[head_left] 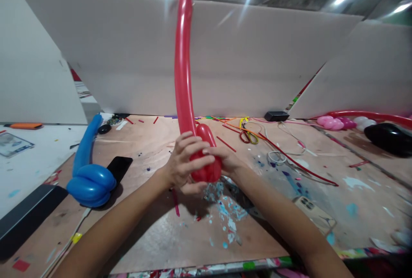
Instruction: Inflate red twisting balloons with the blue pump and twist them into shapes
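A long red balloon (184,63) rises upright in front of me, its lower end folded into short bulging loops. My left hand (188,162) wraps its fingers around the folded part from the left. From the right, my right hand (223,157) grips the same bundle, with its fingers partly hidden behind the balloon. Both hands are above the table. To the left lies a blue balloon (92,183) of similar form, with a straight blue length and a bunch of rounded loops.
A black phone (120,168) lies under the blue balloon, and another phone (315,213) sits at right. Scissors (248,134), a white cable (278,156), uninflated red balloons (299,166) and a black balloon (388,138) are on the table. White panels (241,63) stand behind.
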Demonstrator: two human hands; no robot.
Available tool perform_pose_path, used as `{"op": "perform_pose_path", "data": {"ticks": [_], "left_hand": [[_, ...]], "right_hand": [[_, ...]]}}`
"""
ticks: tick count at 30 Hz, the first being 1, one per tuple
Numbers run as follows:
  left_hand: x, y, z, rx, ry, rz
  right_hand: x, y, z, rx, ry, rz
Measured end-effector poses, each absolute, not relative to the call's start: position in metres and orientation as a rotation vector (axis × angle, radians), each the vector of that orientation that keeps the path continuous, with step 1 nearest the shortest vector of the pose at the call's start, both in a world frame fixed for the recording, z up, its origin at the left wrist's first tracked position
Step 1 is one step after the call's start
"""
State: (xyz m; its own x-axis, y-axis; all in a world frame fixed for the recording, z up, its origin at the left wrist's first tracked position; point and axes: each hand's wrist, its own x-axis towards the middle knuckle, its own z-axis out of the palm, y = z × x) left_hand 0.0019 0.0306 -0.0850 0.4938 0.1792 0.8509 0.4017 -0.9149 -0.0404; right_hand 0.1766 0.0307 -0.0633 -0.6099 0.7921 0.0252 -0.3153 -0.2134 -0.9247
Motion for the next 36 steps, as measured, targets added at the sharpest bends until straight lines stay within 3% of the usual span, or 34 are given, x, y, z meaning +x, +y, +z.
{"op": "perform_pose_path", "data": {"ticks": [5,9,12,15,19,23,27,30,33,36], "left_hand": [[0.012,0.041,-0.081,-2.386,-1.031,-2.043],[0.012,0.044,-0.07,-3.104,-1.186,-2.467],[0.003,0.043,-0.064,-3.615,-1.163,-2.469],[-0.001,0.041,-0.062,-3.721,-1.327,-2.386],[0.003,0.042,-0.065,-3.623,-1.324,-2.427],[0.006,0.046,-0.066,-3.277,-1.432,-2.521],[0.003,0.052,-0.064,-2.971,-1.571,-2.389],[0.001,0.051,-0.061,-2.836,-1.731,-1.975],[0.003,0.042,-0.058,-2.753,-1.712,-1.411],[0.008,0.031,-0.055,-2.677,-1.634,-1.059]], "right_hand": [[0.169,0.031,-0.061,-0.585,-1.283,1.809],[0.169,0.037,-0.07,-0.573,-1.424,1.648],[0.175,0.042,-0.077,-0.531,-1.564,1.678],[0.18,0.046,-0.078,-0.51,-1.667,1.689],[0.183,0.05,-0.075,-0.574,-1.79,1.622],[0.185,0.056,-0.075,-0.751,-1.907,1.306],[0.187,0.057,-0.075,-0.964,-1.815,1.004],[0.185,0.053,-0.067,-0.981,-1.664,0.818],[0.18,0.043,-0.058,-0.97,-1.544,0.909],[0.175,0.033,-0.052,-0.935,-1.45,1.07]]}}
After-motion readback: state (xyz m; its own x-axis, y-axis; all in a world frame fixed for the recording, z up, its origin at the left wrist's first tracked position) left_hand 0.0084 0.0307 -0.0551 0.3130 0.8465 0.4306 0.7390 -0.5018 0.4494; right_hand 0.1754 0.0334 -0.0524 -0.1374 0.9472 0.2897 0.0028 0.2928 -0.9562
